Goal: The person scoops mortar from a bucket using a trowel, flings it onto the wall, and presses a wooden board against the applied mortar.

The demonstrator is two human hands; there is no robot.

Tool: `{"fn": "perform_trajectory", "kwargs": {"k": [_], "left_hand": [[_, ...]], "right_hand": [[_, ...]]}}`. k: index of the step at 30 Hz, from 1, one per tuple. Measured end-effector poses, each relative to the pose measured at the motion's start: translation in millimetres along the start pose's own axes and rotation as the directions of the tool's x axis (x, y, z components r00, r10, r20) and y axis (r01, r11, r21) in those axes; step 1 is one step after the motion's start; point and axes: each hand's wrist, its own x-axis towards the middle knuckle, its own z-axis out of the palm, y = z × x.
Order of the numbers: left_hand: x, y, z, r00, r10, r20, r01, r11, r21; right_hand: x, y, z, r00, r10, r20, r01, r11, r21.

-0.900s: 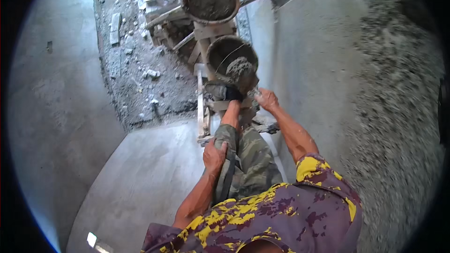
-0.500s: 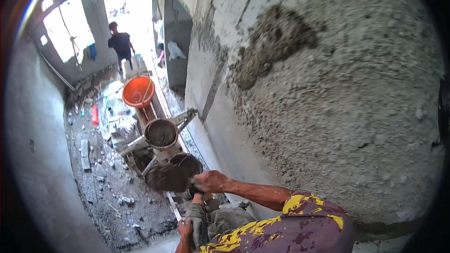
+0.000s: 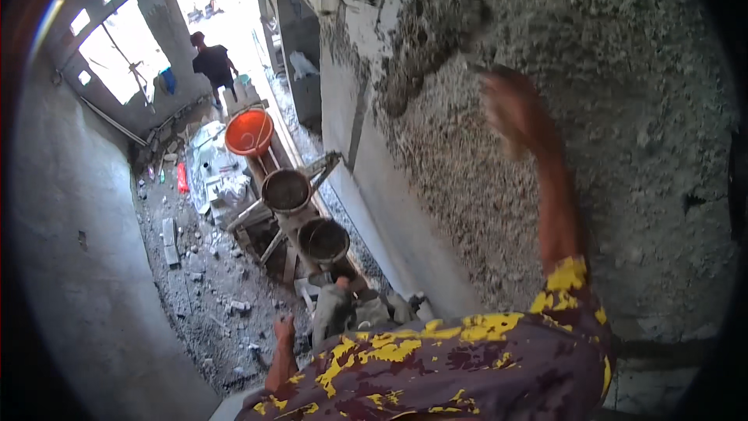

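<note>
My right hand (image 3: pixel 510 109), smeared by motion, is raised at the rough wall on the right. Its fingers are closed around a trowel (image 3: pixel 472 67), seen almost edge-on beside a dark patch of wet mortar (image 3: pixel 432 19). My left hand (image 3: pixel 285 329) is low, away from the wall, with fingers curled; whatever it may hold cannot be made out. Between the hands and the far doorway stand a dark mortar bucket (image 3: pixel 324 242), a second mortar bucket (image 3: pixel 287 191) and an orange basin (image 3: pixel 249 132), in a row on planks.
A wooden support (image 3: pixel 323 168) holds the planks above a floor (image 3: pixel 210 288) strewn with rubble. A pale sheet (image 3: pixel 210 160) and a grey block (image 3: pixel 170 242) lie below. Another person (image 3: pixel 213 66) stands near the bright doorway. A smooth wall (image 3: pixel 86 242) bounds the left side.
My right hand has swung from the near bucket up to the wall, carrying the trowel. My left hand has shifted left and up in the view. More dark mortar shows at the patch's upper left.
</note>
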Motion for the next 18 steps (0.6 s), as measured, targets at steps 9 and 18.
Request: {"fn": "perform_trajectory", "kwargs": {"k": [9, 18], "left_hand": [[44.1, -107.0, 64.8, 0.88, 0.476, -0.011, -0.461, 0.857, 0.23], [-34.1, 81.4, 162.7, 0.959, -0.238, 0.152, 0.17, 0.916, 0.363]], "right_hand": [[-95.9, 254.7, 150.4, 0.83, 0.557, 0.015, -0.541, 0.813, -0.214], [-25.6, 572.7, 354.3, 0.547, 0.78, 0.303, -0.051, 0.392, -0.918]]}}
